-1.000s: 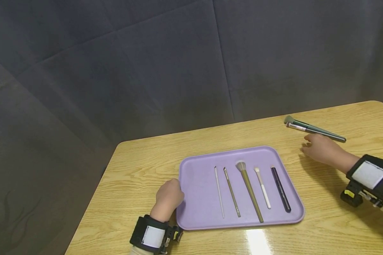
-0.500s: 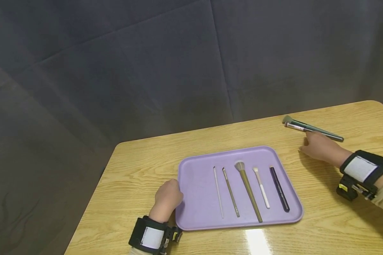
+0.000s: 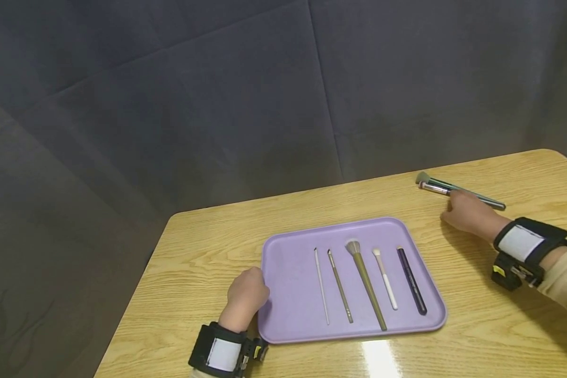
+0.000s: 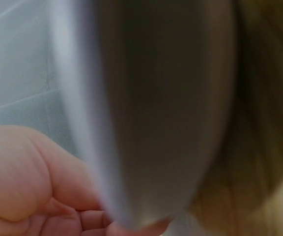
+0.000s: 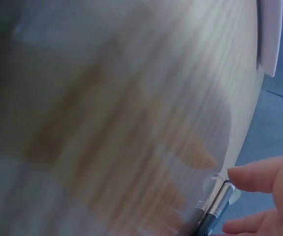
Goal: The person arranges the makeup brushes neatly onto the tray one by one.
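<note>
Slantwise, silver-ferruled brush (image 3: pixel 436 188), bristles (image 3: pixel 422 185) pointing left, right hand (image 3: pixel 469 212) close

- Head, 3 o'clock: right grip (image 3: pixel 469 212) covers handle of silver-ferruled brush (image 3: pixel 435 188); contact unclear.
- Head, 7 o'clock: left grip (image 3: pixel 247 290), fingertips hidden at tray (image 3: pixel 287 296) rim.
- Head, 4 o'clock: black brush (image 3: pixel 411 281) lettering too small.
- Left wrist: tray blurred, cut off at 12.
- Right wrist: desk (image 5: pixel 117 123) blurred, brush pair (image 5: pixel 217 209) cut off at 5.
</note>
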A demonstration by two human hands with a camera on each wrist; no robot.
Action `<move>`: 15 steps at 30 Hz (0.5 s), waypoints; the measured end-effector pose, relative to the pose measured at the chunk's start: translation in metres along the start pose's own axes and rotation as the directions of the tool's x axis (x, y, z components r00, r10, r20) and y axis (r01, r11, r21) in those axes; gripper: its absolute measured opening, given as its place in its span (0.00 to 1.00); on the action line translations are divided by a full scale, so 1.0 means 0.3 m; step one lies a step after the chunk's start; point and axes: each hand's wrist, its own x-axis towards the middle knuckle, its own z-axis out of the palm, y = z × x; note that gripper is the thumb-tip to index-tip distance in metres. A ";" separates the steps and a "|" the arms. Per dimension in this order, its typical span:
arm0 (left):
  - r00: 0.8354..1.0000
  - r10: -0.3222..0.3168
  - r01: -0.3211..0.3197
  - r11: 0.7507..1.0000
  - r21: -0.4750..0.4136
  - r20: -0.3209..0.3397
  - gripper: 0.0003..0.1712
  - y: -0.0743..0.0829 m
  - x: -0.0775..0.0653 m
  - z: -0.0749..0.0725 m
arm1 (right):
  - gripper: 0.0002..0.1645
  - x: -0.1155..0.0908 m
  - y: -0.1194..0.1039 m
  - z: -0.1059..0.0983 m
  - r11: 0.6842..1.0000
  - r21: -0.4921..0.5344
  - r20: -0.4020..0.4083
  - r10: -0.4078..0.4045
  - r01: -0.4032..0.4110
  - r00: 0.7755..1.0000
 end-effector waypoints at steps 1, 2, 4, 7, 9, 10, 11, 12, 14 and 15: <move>1.000 0.000 0.000 1.000 0.002 0.000 0.05 0.000 0.000 0.000 | 0.19 0.002 -0.002 -0.003 1.000 0.002 -0.002 0.001 -0.001 1.000; 1.000 0.000 0.000 1.000 0.004 -0.001 0.05 -0.001 0.001 0.000 | 0.16 0.004 -0.004 -0.006 1.000 0.001 0.000 0.002 -0.002 1.000; 1.000 -0.001 0.001 1.000 0.008 0.000 0.05 -0.001 0.002 -0.001 | 0.12 0.009 -0.007 -0.013 1.000 0.000 0.000 0.006 -0.006 1.000; 1.000 -0.002 0.002 1.000 0.008 0.001 0.04 0.000 0.003 -0.001 | 0.11 0.019 -0.011 -0.025 1.000 -0.018 -0.009 0.006 -0.006 1.000; 1.000 -0.003 0.003 1.000 0.003 0.004 0.04 0.001 0.003 -0.001 | 0.12 0.024 -0.013 -0.032 0.999 -0.030 -0.011 0.014 -0.015 1.000; 1.000 -0.004 0.004 1.000 0.001 0.005 0.04 0.002 0.003 -0.001 | 0.12 0.027 -0.012 -0.035 0.999 -0.040 -0.010 0.015 -0.016 1.000; 1.000 -0.002 0.002 1.000 -0.002 0.006 0.04 0.003 0.002 -0.001 | 0.13 0.029 -0.011 -0.037 0.999 -0.049 -0.009 0.018 -0.019 1.000; 1.000 -0.001 0.001 1.000 -0.003 0.007 0.04 0.004 0.002 -0.001 | 0.13 0.031 -0.011 -0.038 0.998 -0.054 -0.006 0.024 -0.024 1.000; 1.000 0.000 0.000 1.000 -0.004 0.008 0.04 0.005 0.002 -0.002 | 0.12 0.034 -0.009 -0.039 0.997 -0.066 0.005 0.030 -0.030 1.000; 1.000 0.000 0.000 1.000 -0.004 0.009 0.04 0.005 0.002 -0.003 | 0.12 0.036 -0.007 -0.039 0.997 -0.077 0.008 0.028 -0.027 1.000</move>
